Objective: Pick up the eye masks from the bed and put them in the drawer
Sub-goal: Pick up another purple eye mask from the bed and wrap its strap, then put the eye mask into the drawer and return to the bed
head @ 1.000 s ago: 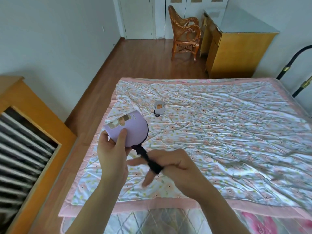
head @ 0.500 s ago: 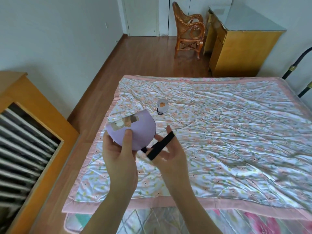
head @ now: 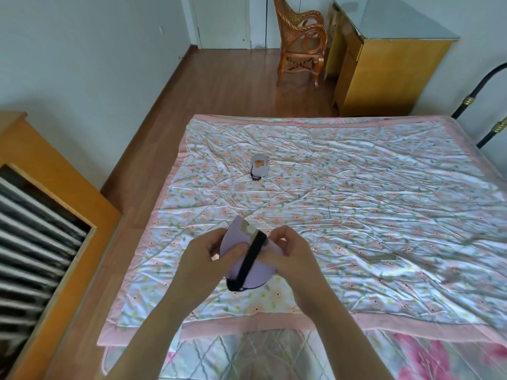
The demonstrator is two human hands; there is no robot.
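Observation:
I hold a folded purple eye mask (head: 259, 272) over the near part of the bed (head: 356, 204). Its black strap (head: 251, 259) runs across the top of it. My left hand (head: 204, 259) grips the mask's left side. My right hand (head: 290, 252) pinches the strap's upper end against the mask. A second eye mask (head: 259, 168), grey with an orange print and a black strap, lies farther off on the flowered quilt, left of the bed's middle.
A wooden unit with a dark slatted opening (head: 41, 223) stands at my left. A wicker chair (head: 300, 42) and a yellow wooden desk (head: 384, 67) are beyond the bed. Black metal bed rails (head: 491, 105) rise at the right.
My right hand brought the loose black strap up and laid it across the purple mask. Both hands with the mask dropped lower and nearer to me.

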